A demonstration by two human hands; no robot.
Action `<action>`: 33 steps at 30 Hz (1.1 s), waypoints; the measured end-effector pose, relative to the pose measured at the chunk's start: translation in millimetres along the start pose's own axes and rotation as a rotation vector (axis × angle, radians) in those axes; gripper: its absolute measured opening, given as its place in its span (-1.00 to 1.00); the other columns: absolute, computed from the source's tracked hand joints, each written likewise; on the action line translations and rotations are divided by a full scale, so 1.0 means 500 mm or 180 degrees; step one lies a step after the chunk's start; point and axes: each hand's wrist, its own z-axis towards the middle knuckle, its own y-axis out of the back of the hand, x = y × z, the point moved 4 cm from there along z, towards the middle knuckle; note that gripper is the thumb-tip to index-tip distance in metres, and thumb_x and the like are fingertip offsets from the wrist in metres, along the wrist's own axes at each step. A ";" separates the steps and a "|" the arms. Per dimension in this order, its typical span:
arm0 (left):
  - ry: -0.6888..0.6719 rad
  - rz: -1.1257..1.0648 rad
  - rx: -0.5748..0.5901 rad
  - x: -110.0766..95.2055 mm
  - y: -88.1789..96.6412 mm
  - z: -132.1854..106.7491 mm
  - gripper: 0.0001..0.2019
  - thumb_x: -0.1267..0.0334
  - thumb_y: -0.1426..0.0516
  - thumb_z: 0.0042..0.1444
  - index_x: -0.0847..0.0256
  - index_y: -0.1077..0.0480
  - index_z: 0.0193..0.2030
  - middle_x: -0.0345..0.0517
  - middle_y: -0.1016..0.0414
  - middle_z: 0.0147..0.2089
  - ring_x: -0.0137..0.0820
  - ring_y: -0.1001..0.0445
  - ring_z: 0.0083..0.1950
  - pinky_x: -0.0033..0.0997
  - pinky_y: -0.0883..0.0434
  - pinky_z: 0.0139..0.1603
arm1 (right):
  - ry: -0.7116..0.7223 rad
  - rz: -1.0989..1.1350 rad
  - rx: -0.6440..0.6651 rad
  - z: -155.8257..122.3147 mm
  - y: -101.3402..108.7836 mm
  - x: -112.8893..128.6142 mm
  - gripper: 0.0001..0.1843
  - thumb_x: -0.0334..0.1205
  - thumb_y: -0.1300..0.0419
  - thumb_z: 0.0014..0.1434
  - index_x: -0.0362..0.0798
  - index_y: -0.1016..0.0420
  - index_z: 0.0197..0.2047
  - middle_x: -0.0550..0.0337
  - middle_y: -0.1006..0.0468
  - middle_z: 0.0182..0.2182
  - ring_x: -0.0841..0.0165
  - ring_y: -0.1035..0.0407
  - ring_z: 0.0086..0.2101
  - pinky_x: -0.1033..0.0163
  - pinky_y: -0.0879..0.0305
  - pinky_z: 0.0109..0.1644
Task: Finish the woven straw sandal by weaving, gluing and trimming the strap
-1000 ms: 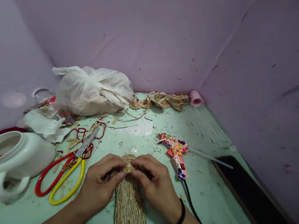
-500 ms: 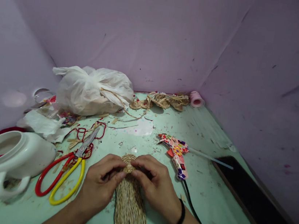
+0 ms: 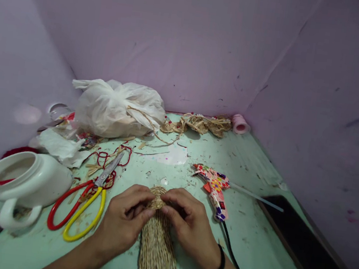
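Note:
A long woven straw piece (image 3: 159, 255) lies on the table in front of me, its rounded far end between my hands. On the left side of that end, the thumb and fingers of my left hand (image 3: 127, 216) pinch the braid. From the right, my right hand (image 3: 187, 226), with a black band on its wrist, pinches the same end, fingertips close to the left ones. Scissors (image 3: 86, 201) with one red and one yellow handle lie left of my left hand. A flower-patterned glue gun (image 3: 215, 185) with a glue stick in its back rests beyond my right hand.
At left a white ceramic pot (image 3: 50, 181) lies tipped. Farther back are a knotted white plastic bag (image 3: 116, 113), straw pieces with red beads (image 3: 197, 124) and a pink spool (image 3: 240, 124). A dark flat object (image 3: 298, 238) lies right. Purple walls enclose the table.
The whole view has shifted slightly, so things appear a little farther right. Both hands keep their pinch on the woven end with hardly any movement.

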 end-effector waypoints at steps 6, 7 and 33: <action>0.0411 -0.0023 0.0260 0.020 0.015 -0.020 -0.71 0.40 -0.11 -0.04 0.19 -0.36 -0.11 -0.15 -0.36 -0.19 -0.60 -0.20 -0.52 -0.57 -0.24 -0.53 | -0.0076 -0.0055 0.0058 -0.001 -0.001 0.002 -0.87 -0.37 -0.15 0.09 -0.01 -0.49 -0.29 0.16 -0.51 -0.33 0.38 -0.40 -0.28 0.33 -0.33 -0.22; 0.0468 -0.0069 0.0243 0.024 0.016 -0.022 -0.72 0.40 -0.11 -0.05 0.19 -0.37 -0.14 -0.16 -0.36 -0.19 -0.60 -0.19 -0.52 -0.57 -0.23 -0.53 | -0.0085 -0.0097 0.0061 -0.001 -0.001 0.001 -0.88 -0.36 -0.15 0.09 0.00 -0.49 -0.30 0.17 -0.52 -0.33 0.38 -0.41 -0.28 0.34 -0.34 -0.22; 0.0832 -0.0262 -0.0596 0.039 0.044 -0.019 -0.85 0.22 -0.03 0.05 0.23 -0.35 -0.38 -0.21 -0.35 -0.46 -0.48 -0.28 -0.47 -0.51 -0.25 -0.45 | -0.0718 -0.0529 -0.1353 -0.006 0.114 0.026 -0.76 -0.10 -0.10 0.10 -0.06 -0.46 -0.27 0.27 -0.40 -0.63 0.45 -0.25 -0.63 0.35 -0.16 -0.57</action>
